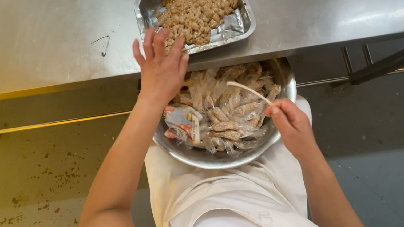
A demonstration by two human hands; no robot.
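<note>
From the head view, the left hand (161, 66) was spread open, empty, fingers reaching over the near corner of the foil tray (248, 21) of brown pieces on the steel surface (29, 43). The right hand (290, 124) pinched a thin white stick (249, 91) above the metal bowl (220, 158) of clear wrappers in the lap. The stick was best kept low over the bowl, the reach short, so that nothing spilled.

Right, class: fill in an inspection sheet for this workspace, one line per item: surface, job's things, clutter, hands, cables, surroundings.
Surface: steel counter, scuffed.
Job's things: foil tray of brown pieces on the counter; metal bowl of clear wrapped packets on the lap.
Clutter: bent wire clip on the counter.
Hands: left hand open, fingers at the tray's near edge; right hand holds a thin white stick over the bowl.
Cables: nothing seen.
Surroundings: stained floor; white apron.
</note>
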